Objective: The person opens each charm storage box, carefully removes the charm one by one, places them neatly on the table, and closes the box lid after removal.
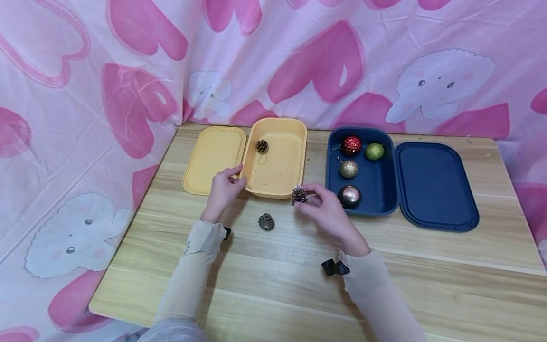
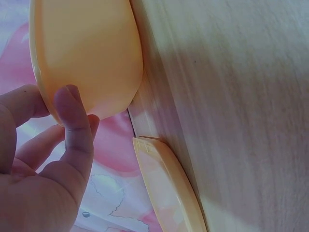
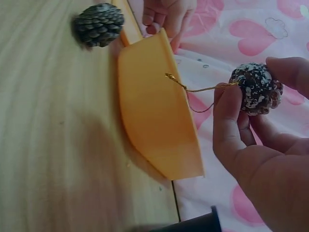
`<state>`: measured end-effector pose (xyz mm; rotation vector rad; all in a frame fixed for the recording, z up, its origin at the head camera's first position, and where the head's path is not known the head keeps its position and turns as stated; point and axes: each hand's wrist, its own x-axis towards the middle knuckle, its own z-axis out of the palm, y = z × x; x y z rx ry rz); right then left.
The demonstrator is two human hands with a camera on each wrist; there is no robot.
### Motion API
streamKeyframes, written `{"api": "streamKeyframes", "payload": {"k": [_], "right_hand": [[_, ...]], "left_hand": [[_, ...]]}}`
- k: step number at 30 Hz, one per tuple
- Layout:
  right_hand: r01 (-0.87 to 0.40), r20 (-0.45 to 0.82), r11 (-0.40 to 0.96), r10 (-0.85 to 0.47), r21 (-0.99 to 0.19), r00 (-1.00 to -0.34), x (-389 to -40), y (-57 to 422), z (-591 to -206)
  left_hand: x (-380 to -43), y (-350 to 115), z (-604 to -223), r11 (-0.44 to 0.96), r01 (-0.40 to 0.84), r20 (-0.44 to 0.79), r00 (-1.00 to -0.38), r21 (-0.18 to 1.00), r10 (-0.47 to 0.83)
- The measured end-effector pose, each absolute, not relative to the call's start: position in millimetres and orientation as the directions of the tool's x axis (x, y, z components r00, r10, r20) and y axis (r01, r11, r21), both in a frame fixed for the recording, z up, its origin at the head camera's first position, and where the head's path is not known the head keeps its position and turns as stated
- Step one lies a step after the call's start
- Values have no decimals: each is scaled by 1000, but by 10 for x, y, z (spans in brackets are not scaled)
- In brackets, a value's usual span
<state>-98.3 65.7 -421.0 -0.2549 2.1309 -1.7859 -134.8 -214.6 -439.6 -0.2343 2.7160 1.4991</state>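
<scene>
My right hand [image 1: 326, 211] holds a small pine cone [image 1: 298, 195] with pale-tipped scales, just off the near right corner of the yellow box [image 1: 278, 194]. In the right wrist view a gold string loop hangs from this pine cone [image 3: 256, 89]. My left hand [image 1: 225, 190] pinches the box's rim at its near left corner. The left wrist view shows the thumb [image 2: 72, 108] against the outer wall. Inside the box lies a brown pine cone [image 1: 262, 146] with a string. A greyer pine cone [image 1: 266, 222] rests on the table in front of the box.
A yellow lid [image 1: 215, 159] lies left of the yellow box. To the right stands a navy box [image 1: 376, 204] holding a red bauble [image 1: 352, 145], a green bauble [image 1: 374, 151] and other shiny baubles, with its navy lid [image 1: 438, 185] alongside. A pink curtain [image 1: 299, 57] hangs behind the table.
</scene>
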Motion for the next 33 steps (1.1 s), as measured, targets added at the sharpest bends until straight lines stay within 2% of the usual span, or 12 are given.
{"api": "streamKeyframes", "payload": {"k": [7,22,33], "right_hand": [[100,-222,336,-348,-937,-911,-901,672,-4317],[164,-340,428,-375,-889,-863,-810,683,-4527],[167,-355,464,-354,-870,-865,-789,661,-4583]], "left_hand": [[-1343,-2155,-4404,526,-121,-75,-991,842,-108],[-1349,-2155,-4428,514,-132,-82,-989,848,-120],[-1361,-2160,-4441,512,-132,-84,-990,849,-115]]}}
